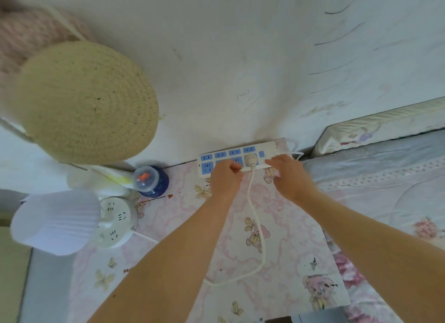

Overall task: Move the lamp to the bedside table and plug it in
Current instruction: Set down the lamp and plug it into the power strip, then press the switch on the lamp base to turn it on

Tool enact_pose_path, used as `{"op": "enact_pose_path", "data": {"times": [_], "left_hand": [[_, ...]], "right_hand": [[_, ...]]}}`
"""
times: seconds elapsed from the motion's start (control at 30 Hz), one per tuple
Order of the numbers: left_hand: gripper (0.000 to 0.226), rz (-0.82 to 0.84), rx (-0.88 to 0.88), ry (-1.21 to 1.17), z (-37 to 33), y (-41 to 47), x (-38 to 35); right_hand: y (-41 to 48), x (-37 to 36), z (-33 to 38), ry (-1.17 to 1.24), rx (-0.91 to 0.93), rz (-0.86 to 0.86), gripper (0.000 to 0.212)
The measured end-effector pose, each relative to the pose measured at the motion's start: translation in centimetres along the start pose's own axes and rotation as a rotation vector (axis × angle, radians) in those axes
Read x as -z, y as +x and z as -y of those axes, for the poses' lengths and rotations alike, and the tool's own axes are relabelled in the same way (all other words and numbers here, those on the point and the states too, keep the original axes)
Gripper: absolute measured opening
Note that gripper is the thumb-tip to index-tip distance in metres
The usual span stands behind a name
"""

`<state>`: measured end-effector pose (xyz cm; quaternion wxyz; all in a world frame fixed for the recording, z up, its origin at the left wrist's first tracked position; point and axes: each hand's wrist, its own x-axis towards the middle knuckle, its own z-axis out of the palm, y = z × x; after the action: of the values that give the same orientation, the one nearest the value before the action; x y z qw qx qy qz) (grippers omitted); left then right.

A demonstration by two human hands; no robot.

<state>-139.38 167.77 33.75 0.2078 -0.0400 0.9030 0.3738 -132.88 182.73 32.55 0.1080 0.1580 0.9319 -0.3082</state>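
The bed (390, 178) lies right of the power strip (238, 157), cut off by the frame edge. The table (192, 250), under a pink bear-print cover, carries the strip at its far edge against the wall; its near end runs out of view. Far left of the strip hangs a round woven straw hat (81, 103), blurred. Below it, well left of the strip, stands the lamp (56, 222) on the table's left edge, its white pleated shade hiding part of its round base (118, 220), which has sockets on top. A blue jar (151, 182) sits between lamp and strip. The strip's long axis runs left to right along the wall. A white plug (251, 159) sits in its front row, and the cord (257, 228) trails toward the viewer. The left hand (225, 179) is curled, knuckles covering the sockets just left of the plug; what it pinches is hidden. The right hand (289, 175) rests fingers-down on the strip's right end, loosely spread.
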Motion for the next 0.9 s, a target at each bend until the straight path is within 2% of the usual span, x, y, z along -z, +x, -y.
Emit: {"op": "enact_pose_path", "data": {"times": [0.13,0.4,0.6,0.9], "left_hand": [[0.016,-0.053,0.0,-0.009,2.9,-2.3,1.5],[0.016,-0.074,0.034,0.024,8.4,-6.7,6.4],[0.017,-0.122,0.04,0.07,14.4,-10.2,12.1],[0.029,-0.164,0.156,0.133,24.0,-13.4,18.0]], "right_hand": [[-3.2,-1.2,2.6,-0.008,0.067,-0.108,0.042],[-8.4,-4.7,8.2,-0.007,0.097,-0.056,0.04],[-12.0,-8.5,13.8,-0.033,0.164,0.049,0.041],[-14.6,-14.4,19.9,-0.106,0.211,0.249,0.039]]}}
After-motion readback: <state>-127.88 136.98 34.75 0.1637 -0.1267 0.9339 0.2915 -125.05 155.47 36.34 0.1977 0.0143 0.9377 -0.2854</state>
